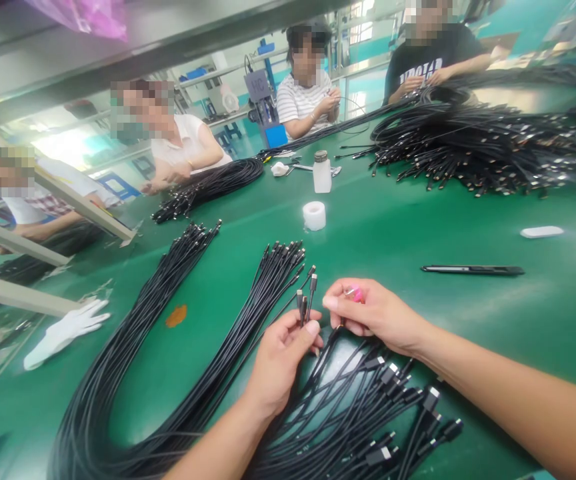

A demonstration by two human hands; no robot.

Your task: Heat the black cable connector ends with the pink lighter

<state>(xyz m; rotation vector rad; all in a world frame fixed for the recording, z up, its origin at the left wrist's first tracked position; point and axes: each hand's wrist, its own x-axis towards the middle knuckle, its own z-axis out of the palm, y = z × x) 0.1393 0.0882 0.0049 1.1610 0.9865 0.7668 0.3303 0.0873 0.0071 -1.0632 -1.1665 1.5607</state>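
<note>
My left hand (281,363) grips several black USB-C cables (303,310), their metal-tipped plugs standing up above my fingers. My right hand (375,317) is just to the right of those plugs, with its fingers closed around a small pink object (353,295), perhaps a lighter. Below both hands lies a loose pile of black cables with plugs (383,413). A long bundle of black cables (248,320) runs past my left hand on the green workbench (418,320).
Farther cable bundles (473,147) lie across the bench, near a plastic bottle (322,172), a white tape roll (314,215), a black pen-like tool (473,270) and a white glove (65,333). Several co-workers (308,83) sit around the bench, handling cables.
</note>
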